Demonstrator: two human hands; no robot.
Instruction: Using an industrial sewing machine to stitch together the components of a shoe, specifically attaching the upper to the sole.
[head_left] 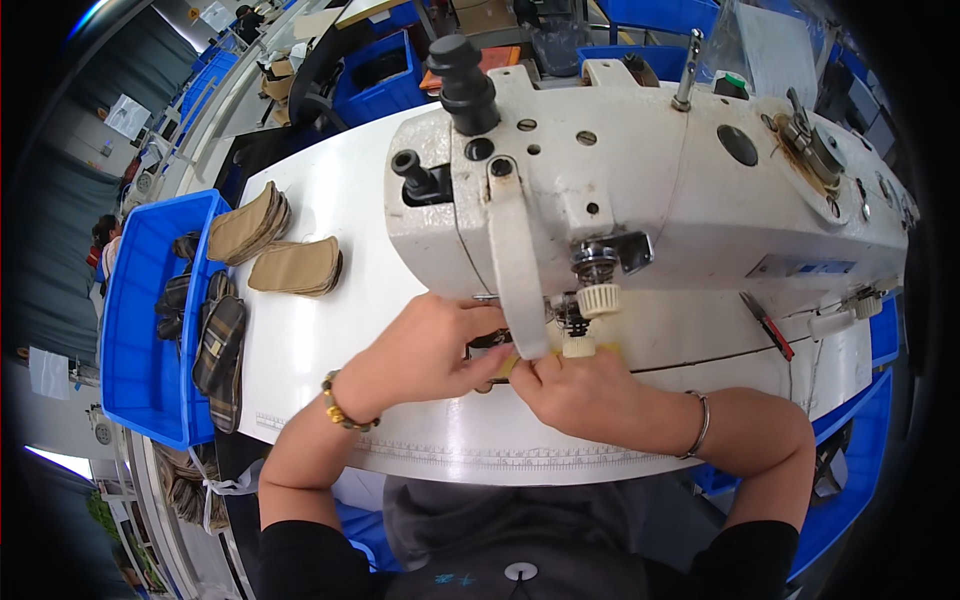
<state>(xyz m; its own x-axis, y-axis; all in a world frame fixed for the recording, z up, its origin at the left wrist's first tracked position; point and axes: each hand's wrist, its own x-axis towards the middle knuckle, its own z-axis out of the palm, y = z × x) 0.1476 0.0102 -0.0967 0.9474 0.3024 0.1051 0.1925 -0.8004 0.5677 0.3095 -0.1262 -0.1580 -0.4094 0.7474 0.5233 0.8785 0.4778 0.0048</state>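
A white industrial sewing machine (650, 190) stands across the table, and both my hands work under its needle end. My left hand (420, 350) is left of the needle area, fingers bent around a small dark piece that is mostly hidden. Close beside it, my right hand (580, 395) has its fingers curled and pressed together below the machine's white lever (518, 270). What the right fingers hold is covered by the hand. A yellowish patch (508, 366) shows between the two hands.
Two stacks of tan fabric pieces (250, 225) lie left on the white table (350, 235). Left of them, a blue bin (150, 390) holds dark pieces, with plaid pieces (222, 345) at its edge. A red-handled tool (772, 332) lies right. A printed ruler (480, 455) runs along the front edge.
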